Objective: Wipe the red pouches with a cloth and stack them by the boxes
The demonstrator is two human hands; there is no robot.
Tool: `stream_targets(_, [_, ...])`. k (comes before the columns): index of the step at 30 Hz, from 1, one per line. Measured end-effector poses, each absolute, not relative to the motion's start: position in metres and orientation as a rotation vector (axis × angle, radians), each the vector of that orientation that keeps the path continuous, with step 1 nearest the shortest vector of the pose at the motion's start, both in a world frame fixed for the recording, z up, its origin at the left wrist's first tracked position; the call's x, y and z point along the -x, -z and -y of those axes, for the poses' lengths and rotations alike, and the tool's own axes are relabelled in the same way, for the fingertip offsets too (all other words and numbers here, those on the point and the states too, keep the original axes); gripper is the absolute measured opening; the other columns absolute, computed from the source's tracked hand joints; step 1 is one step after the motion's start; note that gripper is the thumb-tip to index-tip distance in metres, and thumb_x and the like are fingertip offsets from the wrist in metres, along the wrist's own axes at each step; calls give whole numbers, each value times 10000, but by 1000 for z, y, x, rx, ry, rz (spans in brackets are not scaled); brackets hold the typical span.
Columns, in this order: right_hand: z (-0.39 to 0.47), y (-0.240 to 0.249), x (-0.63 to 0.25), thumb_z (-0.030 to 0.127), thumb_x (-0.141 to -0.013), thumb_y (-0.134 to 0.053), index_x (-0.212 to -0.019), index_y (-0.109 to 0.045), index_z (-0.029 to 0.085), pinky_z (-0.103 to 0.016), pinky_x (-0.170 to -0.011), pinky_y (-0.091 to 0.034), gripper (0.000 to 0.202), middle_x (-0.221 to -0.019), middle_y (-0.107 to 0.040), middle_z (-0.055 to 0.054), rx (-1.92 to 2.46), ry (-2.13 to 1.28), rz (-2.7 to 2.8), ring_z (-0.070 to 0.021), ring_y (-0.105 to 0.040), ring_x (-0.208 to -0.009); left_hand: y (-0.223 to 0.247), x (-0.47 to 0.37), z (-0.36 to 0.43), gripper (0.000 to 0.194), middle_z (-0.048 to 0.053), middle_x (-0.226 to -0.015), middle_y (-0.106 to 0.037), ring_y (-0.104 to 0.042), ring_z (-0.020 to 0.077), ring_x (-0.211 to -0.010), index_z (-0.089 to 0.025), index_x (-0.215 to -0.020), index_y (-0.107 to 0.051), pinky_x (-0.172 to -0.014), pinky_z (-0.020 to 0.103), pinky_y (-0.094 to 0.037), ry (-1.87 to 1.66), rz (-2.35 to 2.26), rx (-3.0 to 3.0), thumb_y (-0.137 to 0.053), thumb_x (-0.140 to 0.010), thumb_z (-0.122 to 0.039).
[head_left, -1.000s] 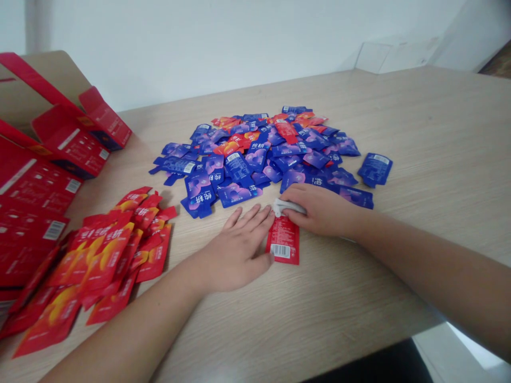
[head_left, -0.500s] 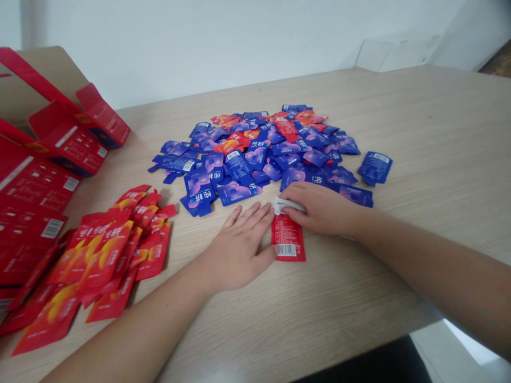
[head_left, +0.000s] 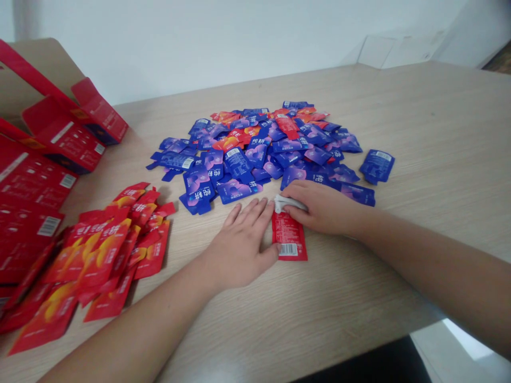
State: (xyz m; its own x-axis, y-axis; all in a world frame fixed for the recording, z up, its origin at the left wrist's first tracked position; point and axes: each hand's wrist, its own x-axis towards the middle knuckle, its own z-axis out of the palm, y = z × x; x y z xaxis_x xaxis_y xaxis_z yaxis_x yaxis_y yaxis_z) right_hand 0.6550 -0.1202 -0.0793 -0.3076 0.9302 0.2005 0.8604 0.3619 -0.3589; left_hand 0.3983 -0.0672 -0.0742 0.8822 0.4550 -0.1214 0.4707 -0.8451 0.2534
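Note:
A red sachet (head_left: 288, 231) lies barcode side up on the table in front of me, its lower end toward me. My left hand (head_left: 239, 250) rests flat beside it, fingers stretched out, with the thumb on the sachet's left edge near the barcode. Over the sachet's top end, my right hand (head_left: 319, 207) is closed on a whitish cloth-like wad (head_left: 289, 202), which presses on the sachet. The upper part of the sachet is hidden under the wad and fingers.
A wide heap of blue and red sachets (head_left: 255, 154) spreads beyond my hands. One blue sachet (head_left: 377, 166) lies apart at its right. At left, red sachets (head_left: 99, 250) are piled against open red boxes (head_left: 35, 175). A white wall closes the back.
The view has shifted very slightly. Both hands and the red sachet stay in nearly the same place; the wad has barely moved.

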Motion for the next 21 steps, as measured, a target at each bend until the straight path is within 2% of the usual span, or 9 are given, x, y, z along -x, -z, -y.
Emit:
stream_targets(6, [120, 80, -656, 329, -1051, -564, -1158, -653, 226, -450, -948, -529, 172, -1136, -706, -116, 1571, -244, 2273, -304, -672, -1071, 79, -395, 71, 713, 173, -1796, -216, -178, 322, -1684, -79, -1727, -220, -1362, 599, -127, 63, -667, -2852, -340, -1100, -396])
stream_targets(10, [120, 80, -656, 320, -1051, -563, -1151, -654, 224, -444, -961, -525, 165, -1135, -704, -112, 1584, -245, 2282, -300, -674, -1073, 77, -397, 72, 687, 188, -1770, -307, -244, 369, -1662, -88, -1690, -310, -1337, 683, -159, -43, -647, -2859, -435, -1066, -345])
stream_targets(12, [120, 79, -655, 298, -1047, -567, -1145, -657, 218, -440, -965, -524, 156, -1135, -705, -111, 1572, -250, 2284, -296, -674, -1071, 71, -399, 72, 579, 167, -1680, -481, -395, 373, -1593, -138, -1576, -497, -1319, 684, -235, -132, -611, -2844, -526, -1020, -299])
stream_targets(15, [121, 78, -655, 299, -1053, -567, -1153, -662, 201, -441, -951, -527, 170, -1138, -704, -118, 1570, -255, 2280, -298, -672, -1068, 63, -401, 76, 288, 104, -1363, -731, -675, 293, -1305, -190, -1270, -705, -1210, 538, -473, -168, -424, -2869, -531, -1045, -234])
stream_targets(18, [122, 77, -654, 312, -1048, -581, -1154, -671, 191, -437, -939, -530, 184, -1136, -707, -124, 1585, -260, 2276, -302, -674, -1064, 59, -401, 86, 241, 96, -1206, -772, -739, 267, -1123, -177, -1153, -735, -1042, 458, -596, -77, -213, -2947, -507, -1088, -223])
stream_targets(21, [121, 77, -654, 311, -1043, -590, -1169, -675, 186, -441, -961, -524, 197, -1160, -710, -130, 1584, -260, 2271, -306, -674, -1083, 57, -401, 102, 225, 105, -1199, -751, -726, 296, -1117, -178, -1236, -716, -976, 475, -620, -36, -133, -3025, -565, -1081, -240])
